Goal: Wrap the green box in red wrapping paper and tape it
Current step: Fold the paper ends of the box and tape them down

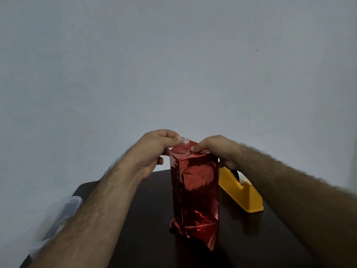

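Upright wrapped box (pixel 195 192): left hand (pixel 154 149) and right hand (pixel 216 149) pinch clear tape (pixel 185 141) over top fold, apparently sealing it.

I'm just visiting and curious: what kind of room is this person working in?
Probably a plain home or office room: a bare pale wall, a dark table, and a yellow tape dispenser beside the wrapped box.

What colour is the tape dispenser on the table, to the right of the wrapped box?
The tape dispenser is yellow; the head view shows it.
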Action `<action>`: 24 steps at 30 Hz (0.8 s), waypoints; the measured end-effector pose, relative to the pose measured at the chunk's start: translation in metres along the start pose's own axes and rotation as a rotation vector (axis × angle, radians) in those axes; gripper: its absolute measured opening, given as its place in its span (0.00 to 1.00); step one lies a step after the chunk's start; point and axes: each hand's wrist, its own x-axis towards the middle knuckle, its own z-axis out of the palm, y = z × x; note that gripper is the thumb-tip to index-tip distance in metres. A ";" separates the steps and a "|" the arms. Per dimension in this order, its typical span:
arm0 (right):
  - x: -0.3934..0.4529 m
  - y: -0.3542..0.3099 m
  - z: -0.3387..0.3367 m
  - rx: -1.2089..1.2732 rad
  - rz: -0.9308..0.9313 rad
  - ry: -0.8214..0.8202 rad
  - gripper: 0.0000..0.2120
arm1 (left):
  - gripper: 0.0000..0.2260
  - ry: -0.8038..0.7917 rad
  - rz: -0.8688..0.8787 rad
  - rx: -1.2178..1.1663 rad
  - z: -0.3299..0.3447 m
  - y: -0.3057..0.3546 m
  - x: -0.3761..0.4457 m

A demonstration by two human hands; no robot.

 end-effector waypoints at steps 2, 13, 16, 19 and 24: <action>-0.001 0.002 0.002 0.045 -0.007 0.009 0.10 | 0.09 0.024 -0.013 -0.003 0.001 0.002 -0.001; -0.005 0.013 -0.001 0.165 -0.028 0.022 0.13 | 0.06 -0.072 -0.318 0.329 0.007 0.036 0.020; -0.004 0.013 -0.002 0.163 -0.026 0.017 0.13 | 0.11 -0.064 -0.361 0.439 0.010 0.038 0.028; -0.003 0.013 -0.001 0.157 -0.026 0.012 0.14 | 0.17 -0.033 -0.365 0.483 0.011 0.040 0.034; 0.000 0.014 -0.001 0.175 -0.018 0.000 0.14 | 0.19 -0.002 -0.370 0.537 0.016 0.044 0.035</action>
